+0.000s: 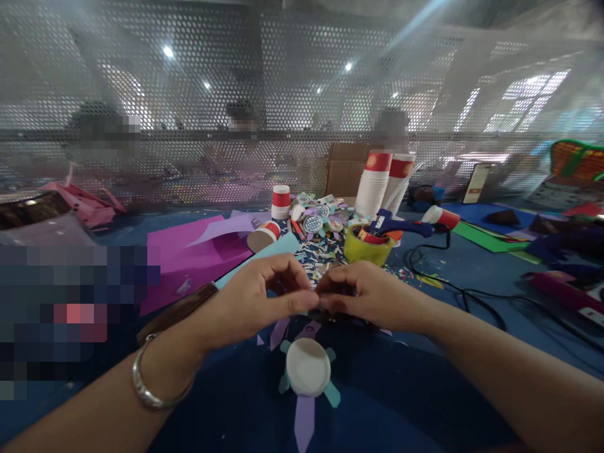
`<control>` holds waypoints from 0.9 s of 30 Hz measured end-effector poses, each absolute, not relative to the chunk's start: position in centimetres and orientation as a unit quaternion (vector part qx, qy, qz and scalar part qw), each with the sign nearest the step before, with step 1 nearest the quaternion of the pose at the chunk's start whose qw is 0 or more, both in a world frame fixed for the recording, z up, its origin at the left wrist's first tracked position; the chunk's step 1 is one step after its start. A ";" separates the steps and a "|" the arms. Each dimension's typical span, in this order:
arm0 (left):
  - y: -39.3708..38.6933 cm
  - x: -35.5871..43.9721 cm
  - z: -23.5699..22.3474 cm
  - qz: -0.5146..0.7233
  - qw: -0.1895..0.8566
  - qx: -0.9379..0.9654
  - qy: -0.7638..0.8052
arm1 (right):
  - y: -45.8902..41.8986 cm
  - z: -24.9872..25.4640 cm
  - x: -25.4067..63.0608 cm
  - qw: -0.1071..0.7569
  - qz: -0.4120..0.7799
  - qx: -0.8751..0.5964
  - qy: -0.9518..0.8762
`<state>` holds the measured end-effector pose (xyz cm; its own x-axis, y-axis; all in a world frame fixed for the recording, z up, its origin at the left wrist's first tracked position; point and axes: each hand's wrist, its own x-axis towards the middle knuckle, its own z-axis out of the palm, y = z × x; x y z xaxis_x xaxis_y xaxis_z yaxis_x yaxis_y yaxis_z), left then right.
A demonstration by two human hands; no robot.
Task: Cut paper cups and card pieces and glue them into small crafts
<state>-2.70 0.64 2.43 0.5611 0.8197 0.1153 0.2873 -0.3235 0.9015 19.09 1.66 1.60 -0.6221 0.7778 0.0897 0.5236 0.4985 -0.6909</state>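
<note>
My left hand and my right hand meet fingertip to fingertip above the table. Both are closed in a pinch, on something small and dark that I cannot make out. Below them lies a round white cut cup piece, with teal paper tabs sticking out around it and a pointed purple paper strip towards me. Just beyond that piece, partly under my fingers, are purple paper scraps. A silver bracelet circles my left wrist.
Ahead stand a yellow tub with a blue glue gun on it, stacked paper cups and a pile of cup pieces among paper scraps. Magenta paper lies left. A black cord runs right. Perforated mesh rises behind.
</note>
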 end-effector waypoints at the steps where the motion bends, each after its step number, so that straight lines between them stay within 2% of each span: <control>1: 0.3 -2.8 2.9 0.246 0.450 0.781 0.355 | 1.7 1.7 19.3 0.215 0.301 -0.394 -0.841; 3: -0.3 -2.9 3.7 0.169 0.419 0.832 0.321 | 1.9 2.0 19.8 0.249 0.256 -0.415 -0.837; 5: -0.8 -2.9 4.1 0.105 0.403 0.858 0.301 | 2.2 2.3 20.6 0.247 0.211 -0.438 -0.838; 11: -1.3 -2.2 3.5 0.010 0.326 0.891 0.317 | 3.1 2.6 23.3 0.037 0.101 -0.450 -0.887; 14: -1.4 -2.0 3.3 0.014 0.332 0.882 0.335 | 3.3 2.2 24.1 -0.010 0.081 -0.431 -0.899; 19: -1.0 -2.5 3.5 0.042 0.346 0.863 0.366 | 3.4 1.8 25.0 -0.005 0.080 -0.407 -0.910; 27: -0.6 -2.9 2.9 0.045 0.320 0.878 0.352 | 3.0 1.2 25.3 0.009 0.002 -0.405 -0.914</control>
